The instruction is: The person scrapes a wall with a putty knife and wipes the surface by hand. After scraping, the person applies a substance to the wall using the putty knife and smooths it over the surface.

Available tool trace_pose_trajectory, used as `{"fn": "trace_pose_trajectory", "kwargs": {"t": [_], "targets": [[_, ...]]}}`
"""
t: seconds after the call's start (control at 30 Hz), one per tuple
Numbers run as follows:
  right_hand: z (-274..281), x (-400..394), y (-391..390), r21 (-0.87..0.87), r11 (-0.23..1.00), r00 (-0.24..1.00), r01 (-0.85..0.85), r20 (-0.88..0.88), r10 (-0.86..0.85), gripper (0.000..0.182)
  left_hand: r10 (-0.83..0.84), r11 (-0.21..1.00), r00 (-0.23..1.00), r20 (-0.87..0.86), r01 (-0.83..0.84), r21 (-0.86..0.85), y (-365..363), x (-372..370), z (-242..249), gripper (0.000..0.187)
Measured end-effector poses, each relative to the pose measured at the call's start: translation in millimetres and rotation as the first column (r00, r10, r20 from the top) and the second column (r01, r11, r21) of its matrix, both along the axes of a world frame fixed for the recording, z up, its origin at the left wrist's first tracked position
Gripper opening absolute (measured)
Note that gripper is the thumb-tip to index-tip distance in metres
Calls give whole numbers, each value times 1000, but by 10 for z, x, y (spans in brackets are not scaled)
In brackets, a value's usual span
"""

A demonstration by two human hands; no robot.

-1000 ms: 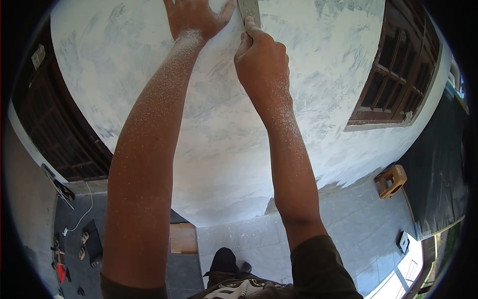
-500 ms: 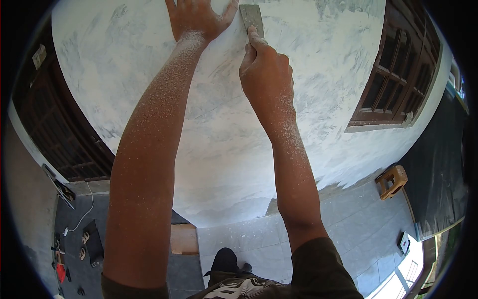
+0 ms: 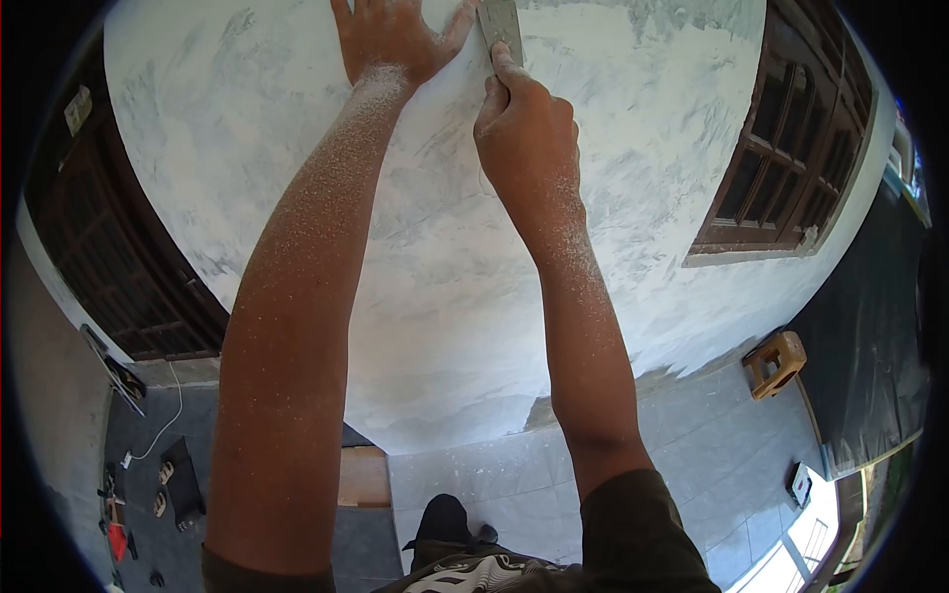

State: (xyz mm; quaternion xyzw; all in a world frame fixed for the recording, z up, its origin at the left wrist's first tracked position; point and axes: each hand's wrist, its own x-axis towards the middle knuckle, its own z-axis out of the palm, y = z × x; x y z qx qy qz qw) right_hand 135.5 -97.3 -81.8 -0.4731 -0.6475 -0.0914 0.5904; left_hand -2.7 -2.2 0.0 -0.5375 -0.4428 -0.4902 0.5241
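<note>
In front of me rises a wall [image 3: 445, 316] with patchy white and grey coating. My left hand [image 3: 395, 40] lies spread against it at the top of the view, its fingertips cut off by the frame edge. To its right, my right hand [image 3: 529, 119] grips a putty knife [image 3: 502, 30], thumb pressed along the flat blade. The blade points up at the wall, and its far end passes out of view. Pale dust coats both wrists and forearms.
Brown-framed windows [image 3: 781, 158] are at right, a dark door [image 3: 119, 257] at left. On the tiled floor are a wooden-coloured stool [image 3: 775, 366], sandals [image 3: 162, 489], a white cable [image 3: 168, 425], a tan board [image 3: 364, 476] and a small box [image 3: 799, 484].
My right hand and the putty knife have slid slightly up the wall, so the blade's tip has left the view. The left hand stays almost where it was.
</note>
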Motion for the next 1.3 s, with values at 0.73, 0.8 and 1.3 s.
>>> {"fn": "trace_pose_trajectory", "kwargs": {"t": [0.73,0.8,1.3], "targets": [[44,26,24,-25,1000,1000,6,-4,-6,35,50,999,999,4,-50,16,56,32,-12,86],[76,27,21,-34,999,1000,-9,-22,9,35,59,998,998,3,-59,21,54,41,8,85],[-75,45,24,-20,999,998,40,41,-39,34,53,999,999,9,-53,8,67,35,-2,87]]}}
